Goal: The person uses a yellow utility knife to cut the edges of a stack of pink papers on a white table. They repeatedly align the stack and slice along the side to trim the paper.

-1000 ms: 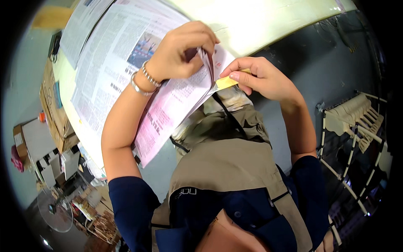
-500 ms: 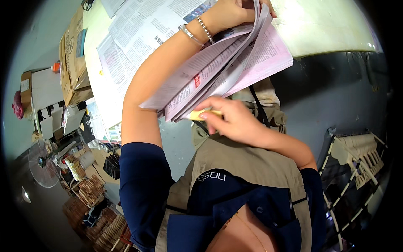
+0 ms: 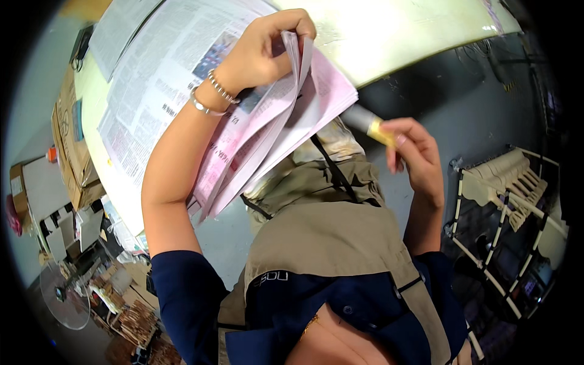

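My left hand [image 3: 264, 52] is closed on the folded edge of a stack of newspaper sheets [image 3: 267, 131], lifting them at the table's near edge. The sheets are pinkish, and their lower corners fan apart over my apron. In my right hand [image 3: 413, 152], to the right of the paper, is a blade with a yellow grip [image 3: 381, 131], pinched between thumb and fingers. Its flat grey end is blurred and points toward the paper's right corner; I cannot tell whether they touch. More newspaper [image 3: 164, 79] lies spread under and beyond my left forearm.
The pale table [image 3: 389, 36] ends in front of me. Cardboard boxes [image 3: 70, 146] stand along its left side, and a fan [image 3: 64, 295] is at lower left. On the right is a tubular rack [image 3: 496, 201] holding a beige slotted part.
My right hand has swung right and outward with the yellow-gripped blade, away from the paper's lower corner. The view has shifted, and my left hand still grips the newspaper.
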Demonstrator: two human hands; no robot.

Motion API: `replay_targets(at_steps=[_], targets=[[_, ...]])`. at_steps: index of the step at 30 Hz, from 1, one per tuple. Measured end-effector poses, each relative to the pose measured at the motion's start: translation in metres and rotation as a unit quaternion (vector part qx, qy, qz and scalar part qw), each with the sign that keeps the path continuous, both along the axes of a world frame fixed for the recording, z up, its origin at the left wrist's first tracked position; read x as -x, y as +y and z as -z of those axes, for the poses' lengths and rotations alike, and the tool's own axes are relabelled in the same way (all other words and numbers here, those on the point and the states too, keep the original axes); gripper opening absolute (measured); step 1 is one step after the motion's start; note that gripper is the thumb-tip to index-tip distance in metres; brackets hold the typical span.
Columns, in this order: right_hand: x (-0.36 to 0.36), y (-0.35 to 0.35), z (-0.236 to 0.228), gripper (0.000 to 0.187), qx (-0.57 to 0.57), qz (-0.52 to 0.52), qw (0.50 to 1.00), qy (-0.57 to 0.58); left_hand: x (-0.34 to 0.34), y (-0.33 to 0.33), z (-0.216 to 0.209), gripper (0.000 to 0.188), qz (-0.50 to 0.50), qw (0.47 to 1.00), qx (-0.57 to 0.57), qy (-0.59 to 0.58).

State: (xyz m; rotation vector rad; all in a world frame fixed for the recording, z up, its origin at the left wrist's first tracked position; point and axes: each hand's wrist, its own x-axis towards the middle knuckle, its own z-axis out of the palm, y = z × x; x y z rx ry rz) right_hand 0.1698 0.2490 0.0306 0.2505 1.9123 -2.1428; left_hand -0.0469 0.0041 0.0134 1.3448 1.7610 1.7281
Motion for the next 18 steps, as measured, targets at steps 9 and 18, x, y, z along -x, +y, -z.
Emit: replay_targets(at_steps=[9, 18], targets=[[0.044, -0.042, 0.030, 0.022, -0.241, 0.142, 0.940, 0.196, -0.019, 0.016, -0.020, 0.023, -0.029, 0.948, 0.128, 0.290], [0.046, -0.058, 0.018, 0.029, -0.345, 0.160, 0.883, 0.274, -0.021, 0.015, -0.022, 0.017, 0.003, 0.934, 0.155, 0.320]])
